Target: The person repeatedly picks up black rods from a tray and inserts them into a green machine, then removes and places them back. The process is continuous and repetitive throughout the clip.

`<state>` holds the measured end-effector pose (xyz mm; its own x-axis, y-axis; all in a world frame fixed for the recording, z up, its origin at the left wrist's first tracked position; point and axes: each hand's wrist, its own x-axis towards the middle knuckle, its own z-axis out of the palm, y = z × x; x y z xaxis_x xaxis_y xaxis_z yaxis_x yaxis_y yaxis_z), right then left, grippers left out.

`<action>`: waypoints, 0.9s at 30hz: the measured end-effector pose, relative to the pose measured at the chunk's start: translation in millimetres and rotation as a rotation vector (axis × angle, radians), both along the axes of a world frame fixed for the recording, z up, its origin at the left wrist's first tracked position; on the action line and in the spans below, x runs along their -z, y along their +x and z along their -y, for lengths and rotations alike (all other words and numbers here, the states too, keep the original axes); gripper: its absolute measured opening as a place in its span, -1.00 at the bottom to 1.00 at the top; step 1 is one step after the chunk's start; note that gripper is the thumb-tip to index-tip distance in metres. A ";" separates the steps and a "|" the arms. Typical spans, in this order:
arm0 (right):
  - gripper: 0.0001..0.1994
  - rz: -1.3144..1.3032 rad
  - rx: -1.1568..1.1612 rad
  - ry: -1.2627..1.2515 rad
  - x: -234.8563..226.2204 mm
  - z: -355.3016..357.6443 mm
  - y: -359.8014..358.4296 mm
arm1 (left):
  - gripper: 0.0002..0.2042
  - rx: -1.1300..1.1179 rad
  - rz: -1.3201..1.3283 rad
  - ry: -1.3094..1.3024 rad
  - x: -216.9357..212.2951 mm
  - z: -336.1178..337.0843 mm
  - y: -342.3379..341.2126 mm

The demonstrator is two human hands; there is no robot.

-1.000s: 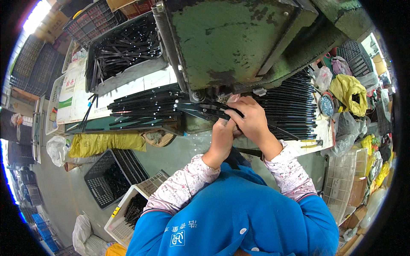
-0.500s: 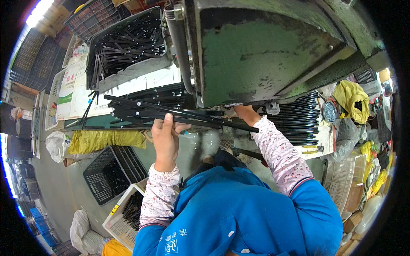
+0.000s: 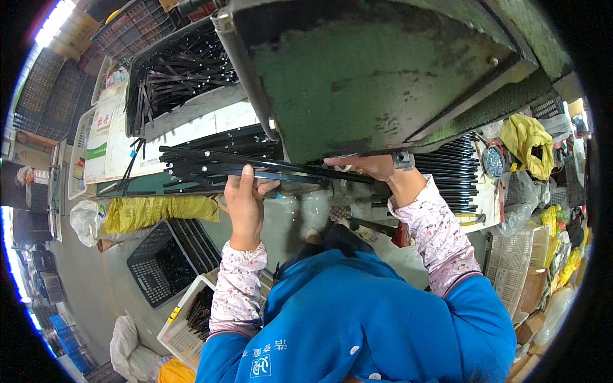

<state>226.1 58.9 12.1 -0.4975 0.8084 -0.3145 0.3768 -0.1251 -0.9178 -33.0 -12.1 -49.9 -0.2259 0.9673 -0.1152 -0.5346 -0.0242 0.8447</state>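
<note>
My left hand [image 3: 245,195] is closed around long, thin black bars [image 3: 281,177], thumb on top, holding them level below the machine's edge. Bright round rivet-like spots show near their left ends. My right hand [image 3: 378,168] reaches beneath the green machine [image 3: 383,83], close to the bars' right ends. Its visible fingers are stretched out toward the left, and the machine's edge partly covers them. Just behind the held bars, a pile of similar black bars [image 3: 236,143] lies on the bench.
A grey bin [image 3: 191,105] of black strips stands at the back left. Black tubes [image 3: 450,175] lie in a row to the right, beside a round dish [image 3: 492,163]. Black crates [image 3: 163,268] and a white basket [image 3: 182,329] stand on the floor at left.
My right hand has shifted a little right and its fingers have stretched out under the machine edge. The held bars' right ends have moved left, off the right sleeve.
</note>
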 end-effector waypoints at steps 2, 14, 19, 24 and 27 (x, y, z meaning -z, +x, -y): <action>-0.63 -0.171 -0.006 -0.043 -3.1 3.5 -5.3 | -0.77 -0.027 -0.022 0.002 -9.7 1.1 6.4; -0.60 -0.085 0.024 0.191 -5.6 14.1 7.9 | -0.76 -0.054 -0.022 0.018 -15.8 6.2 10.7; -0.71 -0.025 0.125 0.330 12.0 11.2 7.2 | -0.74 -0.055 0.014 -0.011 -8.3 7.6 10.7; -0.73 0.167 -0.013 0.089 8.2 -5.9 15.6 | -0.74 -0.056 0.039 -0.050 -3.0 12.4 10.3; -0.73 0.305 0.013 0.312 71.7 -23.3 33.1 | -0.76 0.058 0.075 -0.111 -2.1 13.1 25.1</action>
<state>259.2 82.2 -59.7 -0.4087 0.8938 -0.1846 0.6365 0.1342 -0.7595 -7.9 -25.1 -47.8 -0.1571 0.9589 -0.2363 -0.5941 0.0993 0.7982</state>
